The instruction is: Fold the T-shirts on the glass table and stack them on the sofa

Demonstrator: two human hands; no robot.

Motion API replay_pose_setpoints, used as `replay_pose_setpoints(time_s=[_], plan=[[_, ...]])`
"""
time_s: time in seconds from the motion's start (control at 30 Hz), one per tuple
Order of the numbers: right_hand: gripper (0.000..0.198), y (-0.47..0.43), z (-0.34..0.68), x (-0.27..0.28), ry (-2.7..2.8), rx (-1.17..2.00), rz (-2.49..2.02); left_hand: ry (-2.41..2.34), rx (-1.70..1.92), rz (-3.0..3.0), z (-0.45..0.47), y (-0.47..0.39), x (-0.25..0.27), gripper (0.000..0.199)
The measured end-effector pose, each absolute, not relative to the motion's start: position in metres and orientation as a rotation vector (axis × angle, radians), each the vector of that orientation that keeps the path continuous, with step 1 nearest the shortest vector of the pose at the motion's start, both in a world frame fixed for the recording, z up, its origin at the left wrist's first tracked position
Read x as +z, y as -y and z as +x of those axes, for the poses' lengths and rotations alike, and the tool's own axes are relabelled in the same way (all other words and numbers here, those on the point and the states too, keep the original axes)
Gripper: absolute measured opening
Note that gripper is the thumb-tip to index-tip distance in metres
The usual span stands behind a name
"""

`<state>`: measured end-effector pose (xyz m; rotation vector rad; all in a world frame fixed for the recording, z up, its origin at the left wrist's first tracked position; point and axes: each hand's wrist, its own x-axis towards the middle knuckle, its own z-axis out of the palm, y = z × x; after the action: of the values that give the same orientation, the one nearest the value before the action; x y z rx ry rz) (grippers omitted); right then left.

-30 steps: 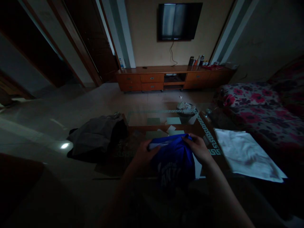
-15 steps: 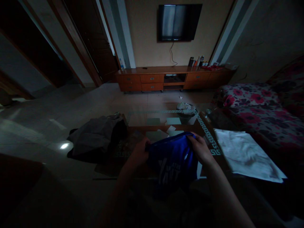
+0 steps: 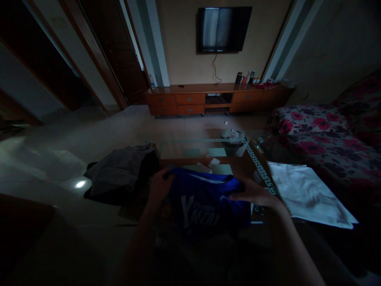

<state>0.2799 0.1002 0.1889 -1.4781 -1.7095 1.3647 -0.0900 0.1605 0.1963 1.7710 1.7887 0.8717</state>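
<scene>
The person holds a blue garment (image 3: 205, 198) with white lettering, spread between both hands over the near edge of a glass-topped coffee table (image 3: 258, 169). The left hand (image 3: 159, 186) is closed on the garment's left upper corner; the right hand (image 3: 253, 192) grips its right upper edge, fingers curled over the cloth. The fabric hangs down toward the person from that top edge, and in this dim light I cannot tell whether its lower part rests on the table or on a lap.

On the left end of the table lies a crumpled grey garment (image 3: 119, 172), close to the left hand but apart from it. To the right, near the right hand, a folded white cloth (image 3: 306, 192) lies flat beside a sofa with a red floral cover (image 3: 321, 131). A few papers (image 3: 216, 152) sit farther out under the glass. Against the far wall stand a low wooden cabinet (image 3: 214, 97) and, above it, a dark television (image 3: 223, 28).
</scene>
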Motion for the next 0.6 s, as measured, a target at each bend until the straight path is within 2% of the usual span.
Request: replay_pose_setpoints(time_s=[0.07, 0.13, 0.17, 0.33, 0.5, 0.6], plan=[[0.033, -0.097, 0.289, 0.180, 1.774, 1.366, -1.583, -1.825, 0.834, 1.824, -0.094, -0.158, 0.202, 0.025], [0.010, -0.097, 0.300, 0.170, 1.798, 1.256, -1.745, -1.808, 0.740, 1.905, -0.103, -0.156, 0.206, 0.024], [0.006, -0.098, 0.305, 0.167, 1.803, 1.170, -1.807, -1.762, 0.664, 1.951, -0.109, -0.155, 0.207, 0.023], [0.023, -0.101, 0.316, 0.171, 1.727, 0.916, -1.664, -1.448, 0.286, 2.089, -0.146, -0.144, 0.204, 0.028], [0.036, -0.077, 0.312, 0.197, 1.606, 1.048, -1.529, -1.610, 0.204, 2.167, -0.182, -0.126, 0.198, 0.034], [0.039, -0.051, 0.314, 0.218, 1.678, 1.168, -1.506, -1.762, 0.285, 2.212, -0.200, -0.114, 0.205, 0.035]])
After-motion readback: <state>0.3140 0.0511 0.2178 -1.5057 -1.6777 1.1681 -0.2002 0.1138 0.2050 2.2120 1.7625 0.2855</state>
